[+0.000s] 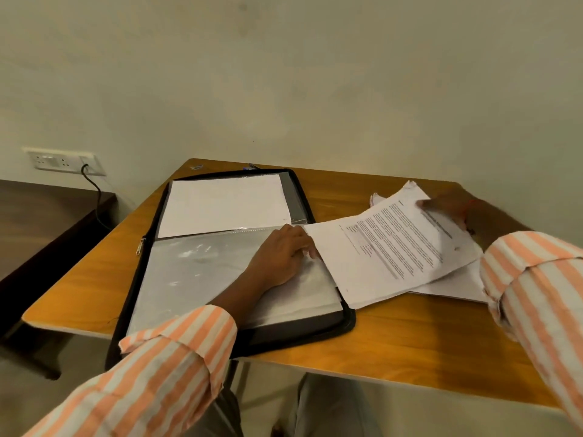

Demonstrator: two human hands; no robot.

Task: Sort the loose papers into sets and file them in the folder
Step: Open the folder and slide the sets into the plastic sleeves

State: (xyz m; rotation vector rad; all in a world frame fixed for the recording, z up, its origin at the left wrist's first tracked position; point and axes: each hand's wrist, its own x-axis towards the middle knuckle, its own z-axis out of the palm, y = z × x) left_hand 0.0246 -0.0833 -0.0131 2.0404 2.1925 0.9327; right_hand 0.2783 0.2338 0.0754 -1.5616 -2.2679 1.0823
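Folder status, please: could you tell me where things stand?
Left hand at edge of clear sleeve, folder open. Right hand grips printed sheets, not yet inserted. Nothing in the way.
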